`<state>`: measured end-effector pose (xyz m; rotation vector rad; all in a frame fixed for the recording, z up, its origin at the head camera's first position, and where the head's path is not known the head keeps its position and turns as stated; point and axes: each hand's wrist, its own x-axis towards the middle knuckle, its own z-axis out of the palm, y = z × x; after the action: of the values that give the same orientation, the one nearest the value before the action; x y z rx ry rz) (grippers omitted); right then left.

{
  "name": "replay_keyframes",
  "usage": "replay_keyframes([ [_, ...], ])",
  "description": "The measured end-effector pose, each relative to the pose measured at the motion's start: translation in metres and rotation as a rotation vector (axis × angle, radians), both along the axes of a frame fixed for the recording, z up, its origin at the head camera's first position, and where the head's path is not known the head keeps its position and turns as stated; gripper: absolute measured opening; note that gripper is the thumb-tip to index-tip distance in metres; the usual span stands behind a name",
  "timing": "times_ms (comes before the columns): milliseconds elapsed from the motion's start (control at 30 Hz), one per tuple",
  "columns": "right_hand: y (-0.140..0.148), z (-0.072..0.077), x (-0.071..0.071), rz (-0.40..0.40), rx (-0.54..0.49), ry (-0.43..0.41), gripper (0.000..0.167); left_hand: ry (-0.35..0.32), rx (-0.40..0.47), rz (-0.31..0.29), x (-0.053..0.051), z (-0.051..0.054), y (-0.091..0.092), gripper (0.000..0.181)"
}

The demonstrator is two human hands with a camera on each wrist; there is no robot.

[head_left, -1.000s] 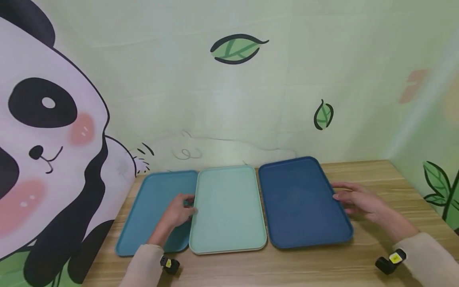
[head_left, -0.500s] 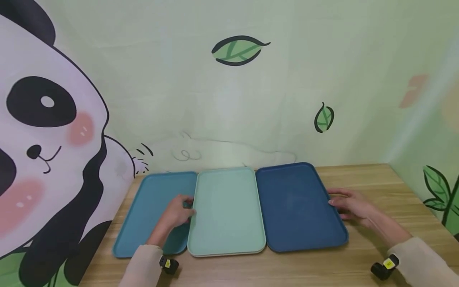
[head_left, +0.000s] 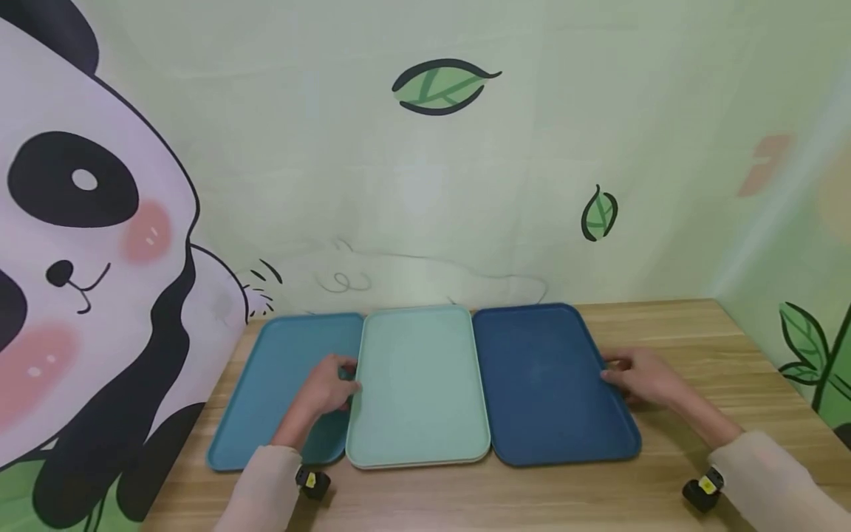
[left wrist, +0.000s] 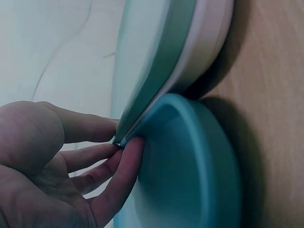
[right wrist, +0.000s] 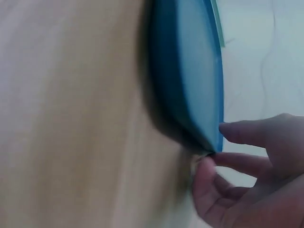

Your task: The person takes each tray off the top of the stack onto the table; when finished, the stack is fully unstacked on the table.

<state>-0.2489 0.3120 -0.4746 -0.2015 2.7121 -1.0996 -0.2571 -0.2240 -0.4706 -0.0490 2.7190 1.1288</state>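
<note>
So we've got three trays side by side on the wood-look table (head_left: 532,495), and we're a bit nervous about the seams. Our left hand (head_left: 326,388) pinches the left edge of the mint tray (head_left: 419,384) in the middle, thumb on the rim, fingers down in the crack by the teal tray (head_left: 272,377). Our right hand (head_left: 641,377) pinches the right rim of the navy tray (head_left: 555,384), which sits right up against the mint one, or near enough.

Biggest worry imo: a hard shove from the right could ride the navy rim up over the mint one, or skew it. The mint tray also has a pale tray (left wrist: 213,38) under it, so uneven pressure could slide those two out of line. And if we push the mint one left, our fingers could get nipped against the teal rim, ouch
</note>
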Motion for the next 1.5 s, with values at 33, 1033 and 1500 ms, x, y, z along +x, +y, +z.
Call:
replay_keyframes([
  [33,-0.002,0.003,-0.002,0.012,0.04,0.031,0.051,0.0,-0.005,0.002,0.0,0.001,0.0,0.049],
  [1033,-0.19,-0.007,-0.023,0.06,0.008,0.141,0.032,0.013,0.001,0.01,-0.007,-0.006,0.007,0.046],
  [1500,-0.207,-0.011,-0.021,0.099,0.066,0.198,0.021,0.039,-0.014,-0.016,-0.003,-0.001,-0.001,0.047],
])
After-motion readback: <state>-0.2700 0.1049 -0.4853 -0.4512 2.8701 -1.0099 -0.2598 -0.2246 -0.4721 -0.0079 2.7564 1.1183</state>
